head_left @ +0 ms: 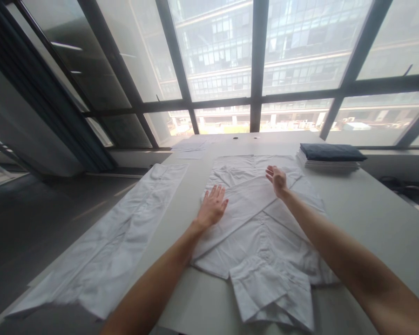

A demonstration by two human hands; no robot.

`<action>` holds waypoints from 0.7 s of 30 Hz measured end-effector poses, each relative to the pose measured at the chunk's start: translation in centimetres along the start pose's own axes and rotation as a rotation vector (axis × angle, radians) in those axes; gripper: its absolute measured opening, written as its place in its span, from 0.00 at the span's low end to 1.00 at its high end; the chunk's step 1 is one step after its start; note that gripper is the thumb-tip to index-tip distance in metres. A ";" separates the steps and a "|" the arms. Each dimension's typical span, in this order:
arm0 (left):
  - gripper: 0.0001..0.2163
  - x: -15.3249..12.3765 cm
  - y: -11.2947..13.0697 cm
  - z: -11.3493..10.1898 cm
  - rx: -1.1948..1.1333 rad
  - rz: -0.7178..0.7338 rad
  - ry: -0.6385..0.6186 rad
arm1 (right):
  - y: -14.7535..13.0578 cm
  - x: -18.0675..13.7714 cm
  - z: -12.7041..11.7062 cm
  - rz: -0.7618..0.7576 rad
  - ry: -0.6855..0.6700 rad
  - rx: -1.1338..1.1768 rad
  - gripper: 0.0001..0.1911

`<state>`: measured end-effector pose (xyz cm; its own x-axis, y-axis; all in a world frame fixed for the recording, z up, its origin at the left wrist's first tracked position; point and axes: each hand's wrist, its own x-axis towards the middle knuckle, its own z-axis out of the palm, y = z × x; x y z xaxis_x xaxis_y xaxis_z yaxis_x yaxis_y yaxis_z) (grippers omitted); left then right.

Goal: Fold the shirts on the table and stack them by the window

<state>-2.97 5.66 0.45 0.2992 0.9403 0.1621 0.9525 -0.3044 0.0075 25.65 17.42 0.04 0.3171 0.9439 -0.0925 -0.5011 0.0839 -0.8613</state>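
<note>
A white garment (240,251), which looks like a shirt, lies spread on the white table with a long panel or sleeve folded slantwise across its middle. My left hand (212,205) rests flat on the left side of this folded part, fingers extended. Farther up and to the right, my right hand (276,179) is turned on its edge at the cloth, its fingers stretched out and slightly bent; I see no fabric gripped in it. The near end of the garment is bunched and reaches the table's front edge.
White trousers (125,237) lie lengthwise along the left side of the table (377,232). A folded dark blue garment (331,151) tops a stack of folded white cloth (330,165) at back right. Paper sheets (190,145) lie at back left. Large windows rise behind.
</note>
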 end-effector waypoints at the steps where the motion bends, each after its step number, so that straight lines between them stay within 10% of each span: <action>1: 0.27 0.0 0.6 0.2 -0.020 0.055 -0.008 | 0.6 -1.3 1.0 0.015 -0.061 0.008 0.12; 5: 0.26 0.1 1.8 1.4 -0.067 0.109 -0.086 | 4.0 -7.6 4.6 0.342 -0.613 0.090 0.23; 8: 0.26 0.2 1.6 1.8 -0.062 0.101 -0.109 | 5.4 -9.7 5.2 0.508 -0.715 0.097 0.28; 13: 0.27 0.1 1.4 1.7 -0.054 0.095 -0.111 | 2.6 -4.3 0.8 0.540 -0.560 0.131 0.28; 21: 0.27 0.0 1.4 2.0 -0.063 0.079 -0.103 | -2.7 3.2 -6.5 0.038 -0.070 -0.152 0.28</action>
<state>-1.52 5.56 -1.50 0.3801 0.9229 0.0620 0.9214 -0.3837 0.0612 33.25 18.14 -1.15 0.2412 0.9657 -0.0959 -0.3826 0.0038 -0.9239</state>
